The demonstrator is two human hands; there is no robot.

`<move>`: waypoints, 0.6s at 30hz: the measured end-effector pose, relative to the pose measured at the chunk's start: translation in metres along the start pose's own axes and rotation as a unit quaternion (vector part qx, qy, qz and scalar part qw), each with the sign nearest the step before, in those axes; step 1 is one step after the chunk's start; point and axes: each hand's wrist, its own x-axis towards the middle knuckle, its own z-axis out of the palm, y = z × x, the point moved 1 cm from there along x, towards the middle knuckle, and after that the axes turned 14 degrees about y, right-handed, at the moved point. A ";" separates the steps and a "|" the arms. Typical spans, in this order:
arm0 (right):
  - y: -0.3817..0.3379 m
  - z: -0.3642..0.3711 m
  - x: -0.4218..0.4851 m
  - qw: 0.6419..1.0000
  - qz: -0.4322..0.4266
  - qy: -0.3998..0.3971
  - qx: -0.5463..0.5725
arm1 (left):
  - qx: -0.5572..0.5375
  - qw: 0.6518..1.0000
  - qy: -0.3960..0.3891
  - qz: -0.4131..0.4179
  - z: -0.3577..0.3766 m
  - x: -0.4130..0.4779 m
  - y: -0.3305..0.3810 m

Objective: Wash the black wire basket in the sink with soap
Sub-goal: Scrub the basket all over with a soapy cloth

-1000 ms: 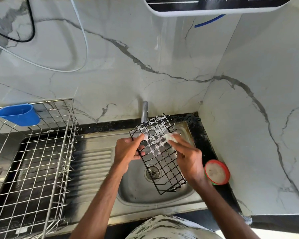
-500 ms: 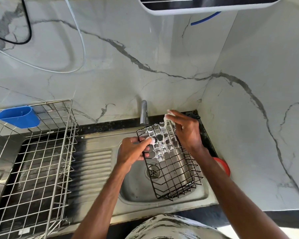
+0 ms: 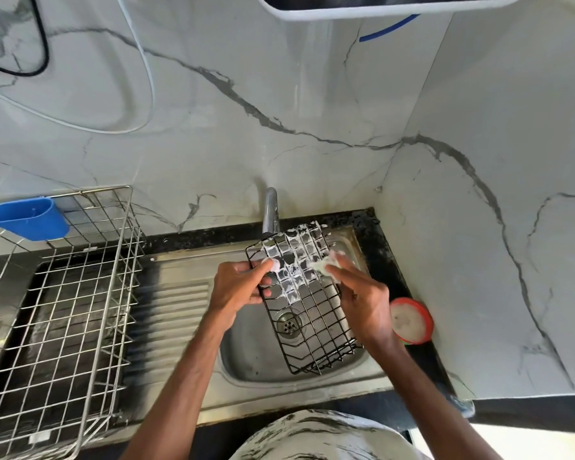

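The black wire basket is held tilted over the steel sink, its far half coated in white soap foam. My left hand grips the basket's left rim, thumb on the foamy wires. On the right, my right hand presses a small white soapy scrubber with its fingertips against the basket's right side. The drain shows through the wires.
The tap stands just behind the basket. A red-rimmed soap tub sits on the black counter at the right. A large steel dish rack with a blue cup fills the left side. Marble walls close the back and right.
My right hand has come back from the basket's far top edge down to its right side with the scrubber. The basket has shifted slightly; my left hand keeps its grip.
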 end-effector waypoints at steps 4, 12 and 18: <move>-0.001 0.019 0.042 0.999 -0.019 0.020 0.018 | -0.006 1.000 -0.007 0.004 0.004 -0.008 0.002; -0.005 0.003 0.017 0.999 -0.012 0.041 0.034 | -0.013 1.000 0.024 0.003 -0.002 -0.014 0.000; -0.002 -0.018 0.001 0.995 0.086 0.020 0.043 | -0.001 1.000 0.014 -0.009 -0.001 -0.016 0.003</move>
